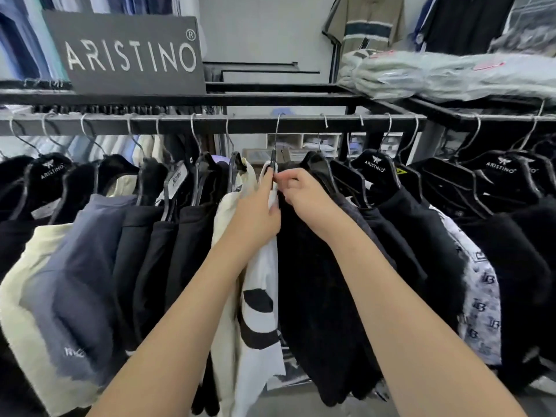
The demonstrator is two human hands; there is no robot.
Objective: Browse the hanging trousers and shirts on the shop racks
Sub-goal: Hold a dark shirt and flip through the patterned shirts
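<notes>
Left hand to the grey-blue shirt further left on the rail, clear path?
Probably yes. The left hand rests on the white shirt; only hanging black garments separate it from the grey-blue shirt, with open space in front.

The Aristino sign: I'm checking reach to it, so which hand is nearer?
Left. The left hand rests on the white shirt below and right of the sign; the right hand, at the black garment, sits farther right.
</notes>
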